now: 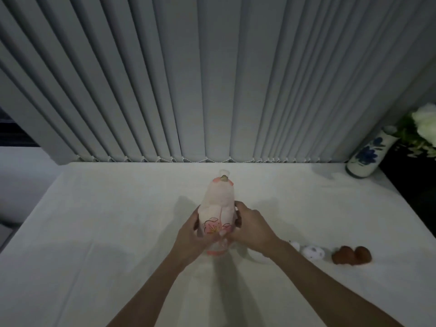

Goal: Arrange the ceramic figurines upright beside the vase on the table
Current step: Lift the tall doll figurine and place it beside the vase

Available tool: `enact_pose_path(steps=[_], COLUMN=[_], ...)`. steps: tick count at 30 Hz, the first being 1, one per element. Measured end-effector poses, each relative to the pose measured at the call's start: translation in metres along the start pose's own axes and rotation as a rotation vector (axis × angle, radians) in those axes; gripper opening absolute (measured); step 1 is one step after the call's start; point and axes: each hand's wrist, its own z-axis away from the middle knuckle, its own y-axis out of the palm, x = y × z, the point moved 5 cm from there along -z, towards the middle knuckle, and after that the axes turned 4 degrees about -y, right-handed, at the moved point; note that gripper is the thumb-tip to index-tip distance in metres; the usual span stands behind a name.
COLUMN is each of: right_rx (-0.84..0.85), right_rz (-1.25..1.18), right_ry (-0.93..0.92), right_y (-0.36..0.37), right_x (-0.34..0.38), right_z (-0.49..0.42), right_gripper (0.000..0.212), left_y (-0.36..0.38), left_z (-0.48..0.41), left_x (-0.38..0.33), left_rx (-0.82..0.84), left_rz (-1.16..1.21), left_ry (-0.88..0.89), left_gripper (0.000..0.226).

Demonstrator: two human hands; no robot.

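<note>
A tall pale pink ceramic figurine (pixel 218 204) with a painted pink flower is held over the middle of the table, tilted away from me. My left hand (pixel 191 237) grips its left side and my right hand (pixel 252 228) grips its right side. The white vase (pixel 366 154) with blue flowers stands at the table's far right corner, holding white blooms. A small white speckled figurine (pixel 312 252) and a brown figurine (pixel 351 255) lie on the table to the right of my right wrist. Another white piece (pixel 257 257) shows partly under my right forearm.
The table (pixel 118 220) is covered in a white cloth and runs up to grey vertical blinds (pixel 212 79) at the back. A dark surface lies beyond the table's right edge (pixel 415 197).
</note>
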Motion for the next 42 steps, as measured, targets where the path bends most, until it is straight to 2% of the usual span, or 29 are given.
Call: enact_pose_path(steps=[8, 22, 29, 35, 42], right_rx=[-0.071, -0.078, -0.028, -0.005, -0.013], right_rz=[0.095, 0.032, -0.054, -0.097, -0.038], right_ry=[0.015, -0.023, -0.084, -0.093, -0.095], right_y=[0.019, 0.024, 0.020, 0.026, 0.027], right_x=[-0.014, -0.023, -0.019, -0.024, -0.023], right_z=[0.025, 0.032, 0.031, 0.029, 0.012], right_gripper=[0.071, 0.068, 0.088, 0.087, 0.079], left_y=[0.011, 0.019, 0.018, 0.017, 0.010], left_z=[0.019, 0.025, 0.025, 0.026, 0.018], left_x=[0.021, 0.028, 0.031, 0.034, 0.037], left_rx=[-0.001, 0.002, 0.028, -0.012, -0.100], left_rz=[0.024, 0.027, 0.008, 0.070, 0.007], left_ry=[0.059, 0.093, 0.079, 0.042, 0.074], left_gripper=[0.076, 0.081, 0.081, 0.075, 0.078])
